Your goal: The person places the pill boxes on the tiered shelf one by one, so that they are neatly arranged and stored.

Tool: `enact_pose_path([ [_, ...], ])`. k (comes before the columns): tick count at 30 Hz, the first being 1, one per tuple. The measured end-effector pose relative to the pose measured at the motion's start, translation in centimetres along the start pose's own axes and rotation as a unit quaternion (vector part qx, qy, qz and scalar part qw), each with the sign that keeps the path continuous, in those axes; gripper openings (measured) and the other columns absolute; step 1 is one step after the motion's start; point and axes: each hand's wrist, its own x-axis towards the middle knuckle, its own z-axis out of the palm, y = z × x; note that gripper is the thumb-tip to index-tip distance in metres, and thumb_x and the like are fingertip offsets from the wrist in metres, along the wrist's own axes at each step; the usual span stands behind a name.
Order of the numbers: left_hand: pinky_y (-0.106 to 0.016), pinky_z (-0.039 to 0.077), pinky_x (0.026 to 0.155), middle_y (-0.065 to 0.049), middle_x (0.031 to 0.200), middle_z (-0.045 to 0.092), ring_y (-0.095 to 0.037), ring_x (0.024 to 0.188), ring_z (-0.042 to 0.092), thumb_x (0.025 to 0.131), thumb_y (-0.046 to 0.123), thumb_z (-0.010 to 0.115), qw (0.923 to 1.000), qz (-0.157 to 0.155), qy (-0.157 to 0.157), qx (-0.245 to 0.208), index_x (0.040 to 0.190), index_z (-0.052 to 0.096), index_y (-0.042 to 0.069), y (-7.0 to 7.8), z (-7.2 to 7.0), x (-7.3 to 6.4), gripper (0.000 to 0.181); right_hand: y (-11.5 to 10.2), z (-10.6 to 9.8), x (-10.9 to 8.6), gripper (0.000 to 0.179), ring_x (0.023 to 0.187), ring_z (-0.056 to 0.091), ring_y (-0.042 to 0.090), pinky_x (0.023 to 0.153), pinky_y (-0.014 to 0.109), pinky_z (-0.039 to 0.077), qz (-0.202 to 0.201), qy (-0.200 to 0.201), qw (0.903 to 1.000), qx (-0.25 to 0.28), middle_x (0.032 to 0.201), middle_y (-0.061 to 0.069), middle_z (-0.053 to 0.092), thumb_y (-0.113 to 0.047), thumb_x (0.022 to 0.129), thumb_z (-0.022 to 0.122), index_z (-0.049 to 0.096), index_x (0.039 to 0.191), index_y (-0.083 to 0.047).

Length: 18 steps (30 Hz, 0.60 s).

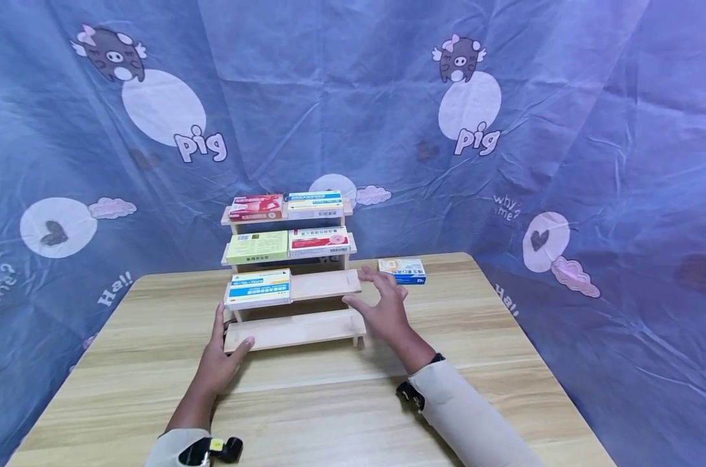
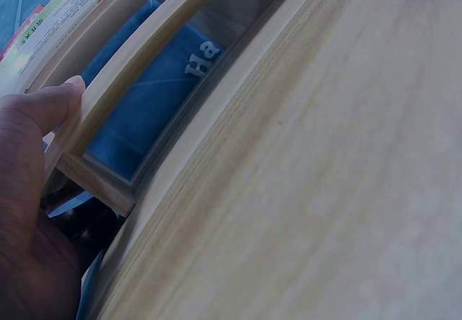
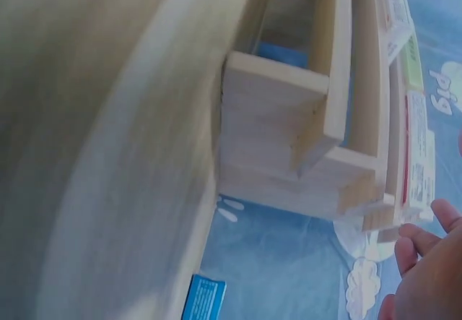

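Observation:
A stepped wooden rack (image 1: 306, 328) with several tiers stands on the table. My left hand (image 1: 217, 363) grips the left end of its lowest tier, thumb over the front edge of the board (image 2: 108, 81) and the other fingers along the side. My right hand (image 1: 385, 308) hovers by the rack's right end, its fingers spread and holding nothing. Just beyond those fingers lies a blue-and-white medicine box (image 1: 411, 272) on the table. Another blue-and-white box (image 1: 258, 288) sits on the left of the second tier from the bottom.
Higher up, a green box (image 1: 257, 246) and a white-and-red box (image 1: 319, 241) share one tier. A red box (image 1: 256, 207) and a white-blue-yellow box (image 1: 315, 204) occupy the top. Behind the wooden table (image 1: 294, 415) hangs a blue pig-print cloth (image 1: 329, 104).

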Motion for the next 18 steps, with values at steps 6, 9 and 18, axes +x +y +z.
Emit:
enact_pose_path([
  [6,-0.074,0.014,0.132,-0.032,0.179,0.02,-0.056,0.165,0.022,0.108,0.04,0.07,1.0,0.006,0.002,0.002,0.171,-0.021,0.046,0.0,0.0,-0.1,0.111,0.2,-0.7,0.4,0.049,0.14,0.056,0.037,0.114,0.063,0.021,0.019,0.014,0.9997,0.004,0.153,0.014,0.067,-0.02,0.083,0.097,0.076,0.125,-0.007],
  [9,-0.074,0.014,0.132,-0.033,0.179,0.02,-0.056,0.165,0.022,0.108,0.039,0.07,1.0,0.007,0.003,0.002,0.171,-0.021,0.046,0.0,0.0,-0.2,0.111,0.5,-1.1,0.6,0.05,0.14,0.056,0.036,0.113,0.062,0.023,0.032,0.016,0.9993,0.003,0.154,0.013,0.067,-0.021,0.084,0.096,0.075,0.127,-0.006],
  [18,-0.073,0.013,0.133,-0.031,0.18,0.017,-0.055,0.166,0.02,0.109,0.041,0.069,0.9999,-0.007,-0.003,0.007,0.17,-0.023,0.047,0.4,-0.1,-0.3,0.111,1.6,-2.3,1.6,0.052,0.146,0.053,0.038,0.12,0.075,0.016,0.058,0.032,0.9978,0.008,0.153,0.011,0.068,-0.022,0.087,0.095,0.073,0.13,-0.001],
])
